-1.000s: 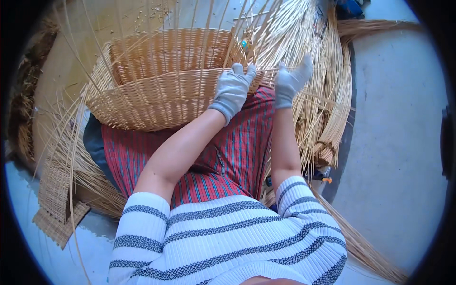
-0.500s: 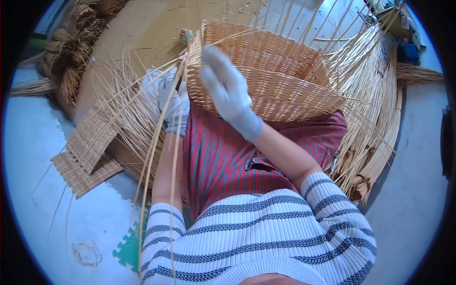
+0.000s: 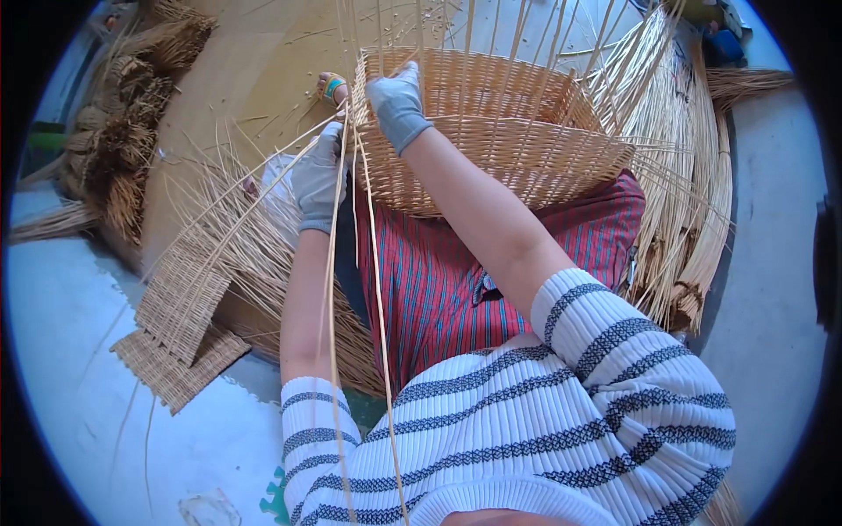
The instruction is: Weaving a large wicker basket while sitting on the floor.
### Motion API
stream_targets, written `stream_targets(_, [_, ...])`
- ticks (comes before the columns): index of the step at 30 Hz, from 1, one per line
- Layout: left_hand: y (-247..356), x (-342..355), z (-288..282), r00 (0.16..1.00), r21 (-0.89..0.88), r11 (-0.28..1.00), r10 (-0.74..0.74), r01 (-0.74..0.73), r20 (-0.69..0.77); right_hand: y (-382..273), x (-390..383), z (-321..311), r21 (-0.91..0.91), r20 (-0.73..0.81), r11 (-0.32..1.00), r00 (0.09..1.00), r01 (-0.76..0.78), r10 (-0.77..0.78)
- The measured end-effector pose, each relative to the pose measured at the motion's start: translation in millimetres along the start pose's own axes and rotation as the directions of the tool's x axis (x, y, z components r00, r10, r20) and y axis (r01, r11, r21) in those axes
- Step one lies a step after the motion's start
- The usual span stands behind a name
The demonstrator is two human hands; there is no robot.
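Across my lap rests a half-woven rectangular wicker basket (image 3: 500,167), golden brown, with long stakes standing up from its walls. My right hand (image 3: 396,103), in a pale glove, is closed at the basket's left end, its fingers inside against the end wall. Outside that same end, my gloved left hand (image 3: 317,186) is closed where several long wicker strands (image 3: 331,272) gather; its fingertips are partly hidden. Two of these strands trail down past my left arm to my chest. Others fan out to the lower left.
Loose wicker rods (image 3: 237,210) lie left of my lap, beside two flat woven panels (image 3: 189,298). A large bundle of pale rods (image 3: 693,202) spreads at the right. Tied brown bundles (image 3: 132,131) line the far left. A sandalled foot (image 3: 333,89) shows beyond the basket's left end.
My right hand has moved from in front of the basket's near wall, up and left to its left end. The left hand stays beside that end, and the trailing strands have swung slightly right.
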State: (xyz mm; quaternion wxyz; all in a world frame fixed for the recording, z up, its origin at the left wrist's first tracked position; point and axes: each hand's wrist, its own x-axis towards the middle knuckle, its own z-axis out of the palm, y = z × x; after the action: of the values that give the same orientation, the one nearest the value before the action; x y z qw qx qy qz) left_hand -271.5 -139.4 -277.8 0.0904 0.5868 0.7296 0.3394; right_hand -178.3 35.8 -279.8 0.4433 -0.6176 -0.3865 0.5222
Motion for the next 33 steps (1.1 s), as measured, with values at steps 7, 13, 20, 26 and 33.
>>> stream_targets(7, [-21,-10,4,0.998,0.027,0.998,-0.061,0.061,0.017,-60,-65,-24,-0.065,0.177,0.997,0.983,-0.036,0.047])
stream_targets(13, [15,9,8,0.999,0.143,0.990,-0.013,0.006,0.044,-34,-31,-35,-0.031,0.116,0.908,0.904,0.417,-0.412])
stream_targets(20, [32,5,-11,0.967,0.094,0.979,-0.194,0.181,0.163,-60,-60,-44,0.443,0.413,0.880,0.832,0.173,-0.371])
stream_targets(26, [30,8,-12,0.977,-0.003,0.985,-0.170,0.172,0.128,-84,-90,-66,0.572,0.229,0.660,0.677,0.488,-0.699])
stream_targets(33, [9,-6,3,0.986,-0.011,0.990,-0.139,0.141,0.090,-24,-80,-123,0.492,0.528,0.865,0.758,0.094,-0.382])
